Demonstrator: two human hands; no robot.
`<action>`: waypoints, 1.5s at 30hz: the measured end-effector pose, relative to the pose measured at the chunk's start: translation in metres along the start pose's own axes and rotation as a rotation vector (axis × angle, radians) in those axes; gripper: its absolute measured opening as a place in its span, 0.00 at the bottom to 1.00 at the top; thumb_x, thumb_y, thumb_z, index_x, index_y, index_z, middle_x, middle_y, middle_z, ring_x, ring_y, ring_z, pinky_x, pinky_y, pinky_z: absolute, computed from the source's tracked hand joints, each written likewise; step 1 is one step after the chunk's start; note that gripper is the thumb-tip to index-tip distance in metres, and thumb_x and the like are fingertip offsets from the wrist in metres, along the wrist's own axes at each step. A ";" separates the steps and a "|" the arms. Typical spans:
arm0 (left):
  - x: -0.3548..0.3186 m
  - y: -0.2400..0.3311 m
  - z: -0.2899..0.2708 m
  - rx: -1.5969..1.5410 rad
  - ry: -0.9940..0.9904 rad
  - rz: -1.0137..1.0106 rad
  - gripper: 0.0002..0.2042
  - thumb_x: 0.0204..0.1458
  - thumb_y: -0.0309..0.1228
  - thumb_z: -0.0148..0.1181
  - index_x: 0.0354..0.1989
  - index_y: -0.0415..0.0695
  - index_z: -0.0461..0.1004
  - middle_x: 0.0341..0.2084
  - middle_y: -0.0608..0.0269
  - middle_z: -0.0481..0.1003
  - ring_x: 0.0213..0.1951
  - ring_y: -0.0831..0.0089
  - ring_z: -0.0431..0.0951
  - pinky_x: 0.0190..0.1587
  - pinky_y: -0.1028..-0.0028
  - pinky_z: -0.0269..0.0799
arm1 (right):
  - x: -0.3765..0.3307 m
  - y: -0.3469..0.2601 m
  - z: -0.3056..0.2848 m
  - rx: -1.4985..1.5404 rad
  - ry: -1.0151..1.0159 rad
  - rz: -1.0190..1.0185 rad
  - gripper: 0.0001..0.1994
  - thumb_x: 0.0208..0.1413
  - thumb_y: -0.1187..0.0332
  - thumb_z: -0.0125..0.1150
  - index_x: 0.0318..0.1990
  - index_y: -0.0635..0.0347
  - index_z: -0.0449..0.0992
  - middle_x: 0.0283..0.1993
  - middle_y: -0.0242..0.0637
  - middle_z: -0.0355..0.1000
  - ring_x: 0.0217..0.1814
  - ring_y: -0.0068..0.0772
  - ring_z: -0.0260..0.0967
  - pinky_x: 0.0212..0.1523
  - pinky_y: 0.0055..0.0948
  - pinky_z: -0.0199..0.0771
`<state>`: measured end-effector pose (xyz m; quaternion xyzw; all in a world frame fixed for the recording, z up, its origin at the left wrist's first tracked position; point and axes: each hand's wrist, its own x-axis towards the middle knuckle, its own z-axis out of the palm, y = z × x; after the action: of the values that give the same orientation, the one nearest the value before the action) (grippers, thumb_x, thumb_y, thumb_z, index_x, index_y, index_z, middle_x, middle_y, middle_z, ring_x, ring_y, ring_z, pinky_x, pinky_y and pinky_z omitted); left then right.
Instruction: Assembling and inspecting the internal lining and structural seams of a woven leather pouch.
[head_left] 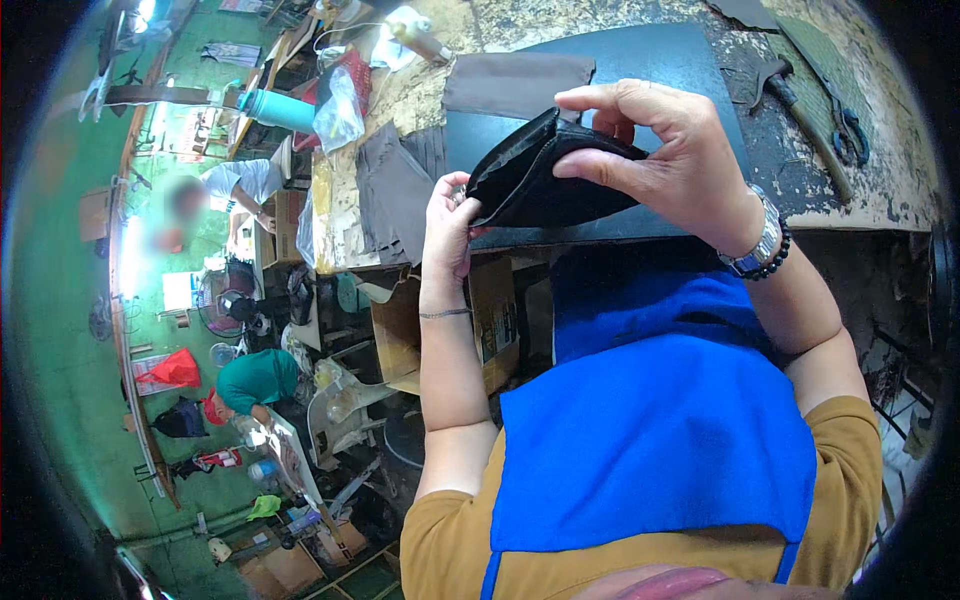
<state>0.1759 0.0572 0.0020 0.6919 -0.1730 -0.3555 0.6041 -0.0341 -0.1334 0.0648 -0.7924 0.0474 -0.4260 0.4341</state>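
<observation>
Between both hands I hold a black wallet-like pouch (560,178) above the near edge of the workbench, its mouth parted so that the dark inside shows. My left hand (450,225) pinches its left end, thumb in front. My right hand (660,150) grips the other end, with the thumb along the near side and the index finger at the upper edge. Behind the pouch lies a dark blue-grey board (640,60). A flat grey-brown piece of material (515,84) rests on the board, and more grey pieces (393,195) are stacked left of it.
At the bench's right lie a hammer (805,120) and dark-handled scissors (850,135). A teal bottle (275,109) and a plastic bag (340,115) are at the left end. Below stands a cardboard box (400,330). Two other people, one in a green shirt (258,385), work farther left.
</observation>
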 end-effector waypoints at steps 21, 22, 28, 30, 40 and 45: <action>-0.023 0.005 0.012 0.012 0.056 0.110 0.16 0.44 0.14 0.52 0.43 0.43 0.67 0.21 0.77 0.63 0.20 0.89 0.61 0.21 0.87 0.57 | -0.017 0.011 -0.020 0.000 -0.044 -0.070 0.17 0.46 0.74 0.68 0.46 0.56 0.78 0.27 0.31 0.65 0.27 0.23 0.61 0.32 0.23 0.65; -0.023 0.007 0.014 0.033 0.054 0.099 0.16 0.44 0.14 0.52 0.43 0.43 0.68 0.21 0.76 0.63 0.20 0.89 0.61 0.21 0.87 0.57 | -0.018 0.013 -0.021 0.000 -0.045 -0.067 0.17 0.46 0.74 0.68 0.46 0.56 0.78 0.27 0.31 0.65 0.27 0.23 0.61 0.32 0.23 0.65; -0.023 0.013 0.014 0.082 0.051 0.088 0.16 0.45 0.15 0.52 0.43 0.43 0.69 0.22 0.75 0.64 0.20 0.88 0.62 0.21 0.86 0.58 | -0.024 0.017 -0.025 0.032 -0.097 -0.076 0.15 0.47 0.76 0.67 0.45 0.56 0.78 0.29 0.30 0.66 0.30 0.24 0.62 0.33 0.24 0.64; -0.023 0.012 0.010 0.084 0.059 0.092 0.14 0.47 0.17 0.56 0.43 0.44 0.69 0.24 0.76 0.66 0.23 0.89 0.64 0.22 0.86 0.59 | -0.025 0.013 -0.026 -0.020 -0.147 -0.113 0.16 0.45 0.77 0.68 0.44 0.57 0.78 0.30 0.30 0.68 0.30 0.24 0.63 0.33 0.23 0.65; -0.075 0.024 0.068 0.536 0.072 1.062 0.23 0.45 0.44 0.68 0.44 0.43 0.70 0.46 0.53 0.71 0.51 0.58 0.70 0.62 0.58 0.53 | -0.038 -0.011 0.008 0.143 -0.051 -0.070 0.17 0.40 0.72 0.74 0.40 0.58 0.77 0.27 0.32 0.67 0.27 0.24 0.66 0.29 0.22 0.70; -0.082 0.026 0.070 0.577 -0.069 1.085 0.12 0.41 0.26 0.62 0.36 0.46 0.71 0.32 0.61 0.76 0.42 0.61 0.76 0.66 0.56 0.44 | -0.044 -0.020 0.014 0.300 -0.191 -0.054 0.13 0.47 0.72 0.69 0.42 0.60 0.76 0.31 0.34 0.68 0.32 0.25 0.68 0.33 0.21 0.72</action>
<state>0.0755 0.0569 0.0485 0.6289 -0.6090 0.0414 0.4815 -0.0578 -0.0927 0.0476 -0.7568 -0.0794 -0.3625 0.5382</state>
